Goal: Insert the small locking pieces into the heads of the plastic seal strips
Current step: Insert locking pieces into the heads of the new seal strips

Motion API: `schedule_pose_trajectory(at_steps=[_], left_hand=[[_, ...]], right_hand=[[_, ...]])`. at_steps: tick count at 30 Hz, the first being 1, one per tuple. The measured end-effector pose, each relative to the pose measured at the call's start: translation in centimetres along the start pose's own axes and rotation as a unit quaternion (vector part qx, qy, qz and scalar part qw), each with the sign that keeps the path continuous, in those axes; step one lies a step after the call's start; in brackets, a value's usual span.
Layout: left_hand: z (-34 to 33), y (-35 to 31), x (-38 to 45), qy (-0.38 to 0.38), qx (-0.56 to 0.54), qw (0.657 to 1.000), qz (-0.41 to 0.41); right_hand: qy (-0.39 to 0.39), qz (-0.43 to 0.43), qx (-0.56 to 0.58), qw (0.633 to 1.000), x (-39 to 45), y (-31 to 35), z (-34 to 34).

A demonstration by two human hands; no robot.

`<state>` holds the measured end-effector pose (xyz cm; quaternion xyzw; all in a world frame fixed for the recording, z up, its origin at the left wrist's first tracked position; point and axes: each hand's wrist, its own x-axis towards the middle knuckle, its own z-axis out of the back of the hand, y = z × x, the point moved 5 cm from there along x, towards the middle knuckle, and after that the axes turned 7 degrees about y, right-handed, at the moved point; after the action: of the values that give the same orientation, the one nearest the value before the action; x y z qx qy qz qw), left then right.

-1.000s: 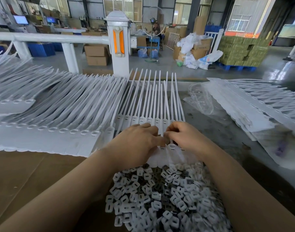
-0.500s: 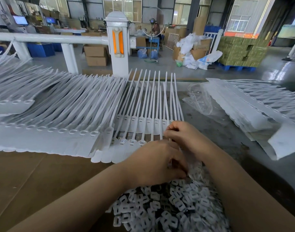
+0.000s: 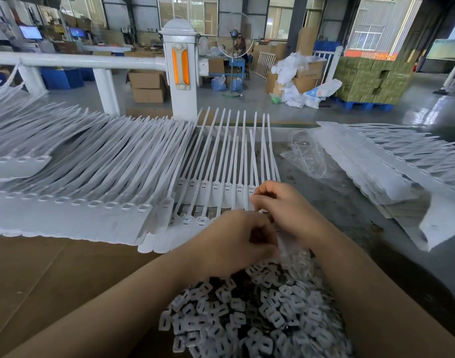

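Since a moment ago, my left hand (image 3: 236, 241) barely moved. White seal strips (image 3: 221, 187) lie mid-frame on the table (image 3: 40, 275); locking pieces (image 3: 260, 313) pile below. My right hand (image 3: 280, 205) pinches a strip head. Left grip curled; holding what, I cannot tell.

Heap of small white plastic locking pieces (image 3: 257, 313) nearest, between both forearms; behind it, row of white plastic seal strips (image 3: 221, 177) on brown cardboard sheet (image 3: 53, 270); stacked strips (image 3: 391, 161) right; white railing post (image 3: 181, 71) behind.

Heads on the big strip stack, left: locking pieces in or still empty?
Empty: the heads on the left stack show open square holes.
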<state>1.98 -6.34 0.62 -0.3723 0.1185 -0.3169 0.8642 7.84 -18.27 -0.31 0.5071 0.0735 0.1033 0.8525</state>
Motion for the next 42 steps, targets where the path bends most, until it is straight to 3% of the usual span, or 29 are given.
schedule_pose_trajectory(at_steps=[4,8,14,42], left_hand=[[1.8,1.6,0.0,-0.050,-0.102,0.991,0.069],[2.6,2.7,-0.3,-0.042,-0.212,0.971,0.105],[3.8,4.0,-0.5,-0.109,-0.271,0.947,0.135],[4.2,4.7,-0.4,-0.146,-0.255,0.946,0.134]], right_hand=[[-0.003,0.018,-0.006,1.000,0.0,0.3,0.1],[0.015,0.033,-0.019,0.999,-0.2,1.0,-0.1],[0.057,0.037,-0.011,0.998,-0.9,1.6,-0.4],[0.080,0.047,-0.015,0.996,-0.8,1.5,-0.7]])
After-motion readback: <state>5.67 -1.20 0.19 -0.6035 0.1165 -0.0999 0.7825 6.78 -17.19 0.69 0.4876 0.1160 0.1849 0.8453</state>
